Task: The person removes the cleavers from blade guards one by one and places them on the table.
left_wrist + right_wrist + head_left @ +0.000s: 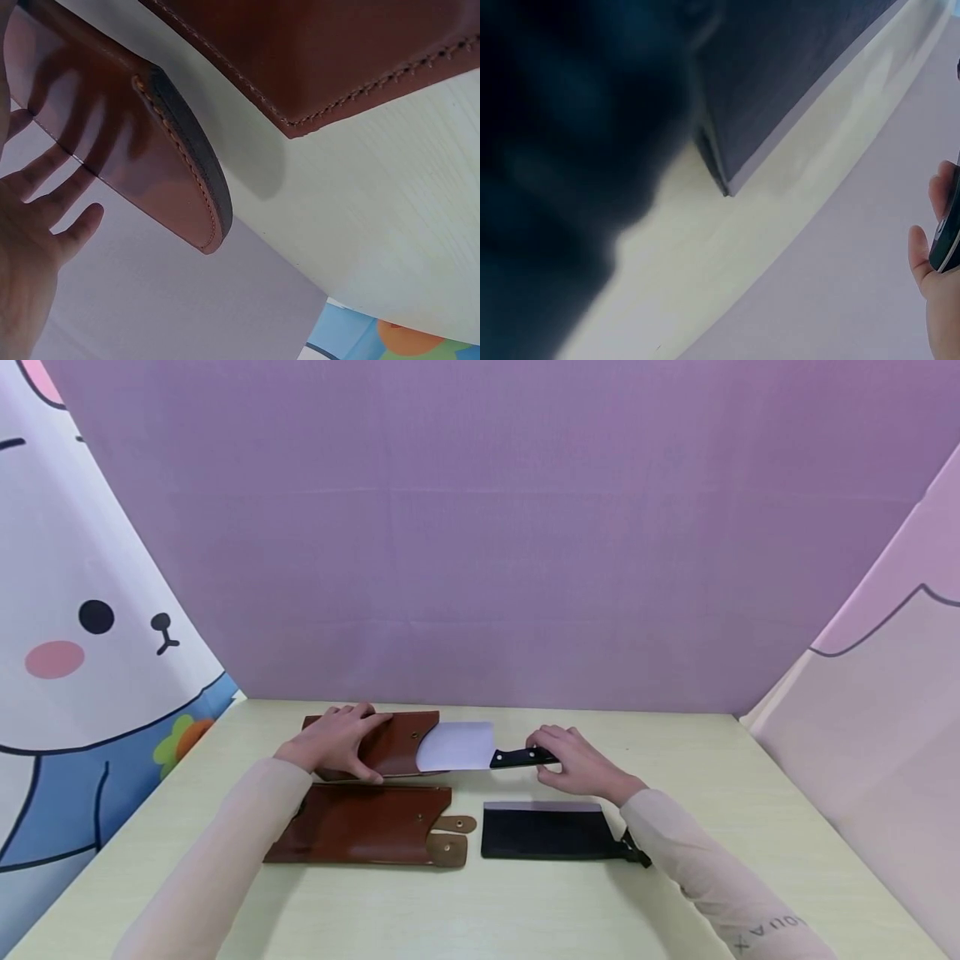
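In the head view, a cleaver (457, 747) lies level, its pale blade partly inside a brown leather sheath (401, 742). My right hand (573, 762) grips the cleaver's black riveted handle from the right. On the left, my left hand (335, 740) holds the sheath, thumb along the near edge and fingers over the far one. The left wrist view shows the sheath's stitched closed end (184, 191) tilted above the table, with fingertips along its edge. Only part of the handle (949, 236) and hand appear at the right wrist view's border. The blade's tip is hidden by leather.
A second brown leather sheath (360, 827), with two snap straps at its right end, lies nearer me. To its right is a black-bladed cleaver (547, 835) with a silver edge, close to my right sleeve. A purple cloth wall (495, 568) rises behind the table.
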The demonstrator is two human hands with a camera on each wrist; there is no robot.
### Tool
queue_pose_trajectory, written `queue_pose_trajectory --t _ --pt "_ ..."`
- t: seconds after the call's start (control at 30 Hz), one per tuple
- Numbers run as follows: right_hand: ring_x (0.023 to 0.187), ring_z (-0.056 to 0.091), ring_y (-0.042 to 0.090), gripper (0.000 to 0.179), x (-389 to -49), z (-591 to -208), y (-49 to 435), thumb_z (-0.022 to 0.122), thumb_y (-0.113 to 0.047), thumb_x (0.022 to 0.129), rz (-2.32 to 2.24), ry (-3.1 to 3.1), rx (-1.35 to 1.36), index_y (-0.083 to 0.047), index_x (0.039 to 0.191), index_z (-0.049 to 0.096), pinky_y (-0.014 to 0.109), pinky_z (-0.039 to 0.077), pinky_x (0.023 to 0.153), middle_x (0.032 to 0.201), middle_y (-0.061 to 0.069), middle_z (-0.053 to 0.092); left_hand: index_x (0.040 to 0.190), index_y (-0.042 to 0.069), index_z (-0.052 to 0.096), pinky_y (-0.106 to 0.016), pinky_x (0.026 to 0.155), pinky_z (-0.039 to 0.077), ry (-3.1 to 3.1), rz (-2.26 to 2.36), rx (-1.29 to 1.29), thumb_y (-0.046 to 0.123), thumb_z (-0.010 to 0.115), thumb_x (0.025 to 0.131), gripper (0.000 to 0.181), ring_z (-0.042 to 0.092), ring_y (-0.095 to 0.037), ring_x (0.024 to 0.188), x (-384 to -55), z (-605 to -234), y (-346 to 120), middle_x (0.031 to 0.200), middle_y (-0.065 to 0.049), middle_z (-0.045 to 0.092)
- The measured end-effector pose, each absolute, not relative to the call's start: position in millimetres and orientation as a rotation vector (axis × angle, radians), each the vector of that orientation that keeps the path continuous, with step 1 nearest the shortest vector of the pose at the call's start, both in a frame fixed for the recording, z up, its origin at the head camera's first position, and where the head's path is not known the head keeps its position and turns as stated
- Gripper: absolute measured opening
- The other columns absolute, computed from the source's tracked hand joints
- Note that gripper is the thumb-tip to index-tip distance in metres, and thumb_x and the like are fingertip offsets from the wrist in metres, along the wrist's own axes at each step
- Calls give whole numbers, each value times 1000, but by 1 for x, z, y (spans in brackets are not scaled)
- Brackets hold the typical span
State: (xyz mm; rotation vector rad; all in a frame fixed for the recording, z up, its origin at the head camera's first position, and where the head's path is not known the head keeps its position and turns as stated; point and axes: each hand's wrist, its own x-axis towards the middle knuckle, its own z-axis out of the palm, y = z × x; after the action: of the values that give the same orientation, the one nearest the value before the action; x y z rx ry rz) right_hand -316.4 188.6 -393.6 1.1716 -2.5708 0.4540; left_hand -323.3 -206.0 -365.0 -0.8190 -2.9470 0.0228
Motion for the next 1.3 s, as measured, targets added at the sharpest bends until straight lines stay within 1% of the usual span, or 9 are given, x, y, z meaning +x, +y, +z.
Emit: queue_pose_trajectory --t 0.37,0.6,0.97,1.3 --pt "85 50 12 29 -314 -392 194 61 -13 78 467 -2562 1168 -11 106 59 31 36 75 101 -2 59 139 13 40 -56 92 38 -2955 27 -817 67 72 57 103 50 -34 108 -323 -365 -208 124 -15 46" --pt "83 48 11 28 -312 -392 199 60 -13 77 467 -2553 1161 -12 105 59 31 35 73 99 -3 58 137 12 42 -56 92 38 -2941 9 -814 64 74 57 101 49 -34 108 -321 -365 -209 123 -16 47" --pt "82 47 11 28 -311 -393 207 61 -13 75 463 -2545 1150 -11 103 59 31 35 74 95 -4 57 137 12 42 -56 93 36 -2930 11 -807 63 74 58 99 48 -32 110 -320 -366 -213 122 -15 48" --pt "83 47 10 28 -310 -392 215 62 -12 75 459 -2543 1129 -12 103 59 31 35 74 96 -3 58 137 13 42 -57 93 36 -2929 30 -794 66 72 57 101 48 -33 110 -321 -367 -216 123 -15 47"
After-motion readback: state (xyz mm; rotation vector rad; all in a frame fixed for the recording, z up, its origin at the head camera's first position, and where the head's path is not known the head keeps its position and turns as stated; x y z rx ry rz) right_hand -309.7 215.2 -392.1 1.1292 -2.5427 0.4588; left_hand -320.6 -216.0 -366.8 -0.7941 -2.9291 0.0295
